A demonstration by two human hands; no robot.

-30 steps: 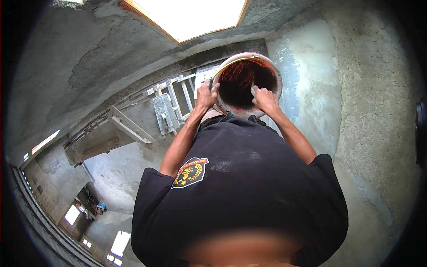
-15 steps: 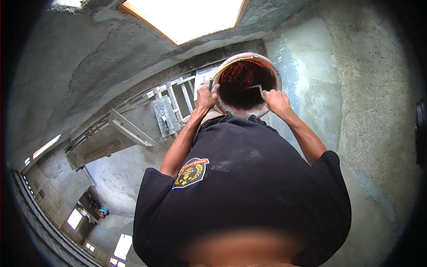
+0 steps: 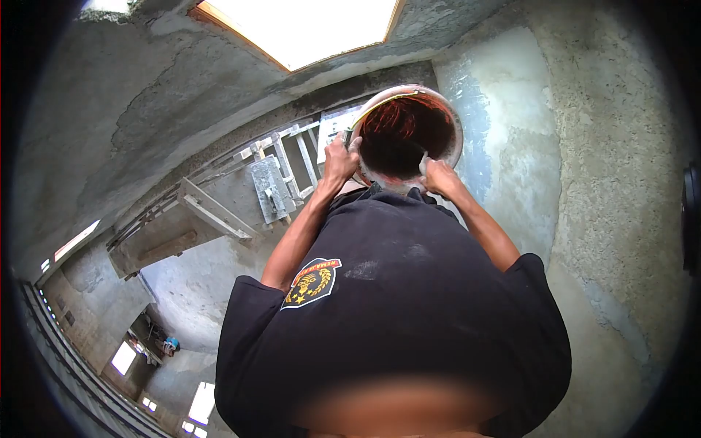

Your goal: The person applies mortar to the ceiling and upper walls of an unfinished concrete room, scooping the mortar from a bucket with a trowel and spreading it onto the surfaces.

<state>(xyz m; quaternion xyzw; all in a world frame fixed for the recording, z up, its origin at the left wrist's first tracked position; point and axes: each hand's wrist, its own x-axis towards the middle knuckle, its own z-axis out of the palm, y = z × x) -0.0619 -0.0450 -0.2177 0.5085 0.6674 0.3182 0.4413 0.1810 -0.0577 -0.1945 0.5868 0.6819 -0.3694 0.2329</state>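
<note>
A reddish bucket (image 3: 454, 150) is tipped so its mouth faces me, its dark inside streaked with orange-red. My left hand (image 3: 340, 159) is closed on the left side of its rim, thumb on the edge. At the lower right of the mouth is my right hand (image 3: 439, 177), fingers curled round the handle of a trowel. The trowel's blade is hidden in the dark bucket, and its thin bent shank hardly shows now. A yellowish strip (image 3: 380, 104) runs along the upper left rim.
Left of the bucket, a grey plastering float (image 3: 270, 191) lies by a wooden frame (image 3: 287, 164). Farther left are a slanted plank (image 3: 215, 210) and a board (image 3: 168, 248). Rough plastered walls (image 3: 602, 146) stand close on the right, with a bright window opening (image 3: 307, 25) above.
My right hand has moved left and down along the bucket's mouth, and the trowel's shank has dropped out of clear sight. My left hand stays on the rim.
</note>
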